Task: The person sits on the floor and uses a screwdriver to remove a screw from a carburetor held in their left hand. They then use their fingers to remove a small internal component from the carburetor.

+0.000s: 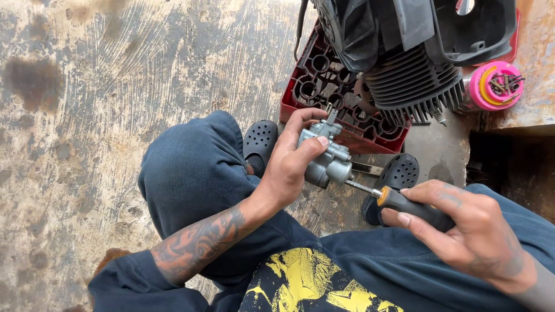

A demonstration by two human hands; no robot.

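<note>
Soft, even daylight, faint shadows under the legs, sharp focus throughout, slight wide-angle stretch at the edges.

Clutter on a stained concrete floor

A red plastic crate lies near the floor's top edge, a black finned engine resting on it. Just right of the engine sits a pink lid holding screws. Black clogs stand below the crate.

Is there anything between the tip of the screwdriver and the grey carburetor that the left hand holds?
Nothing visible does. The screwdriver in the right hand already reaches the carburetor, its shaft bare. The left hand grips the other side.
</note>
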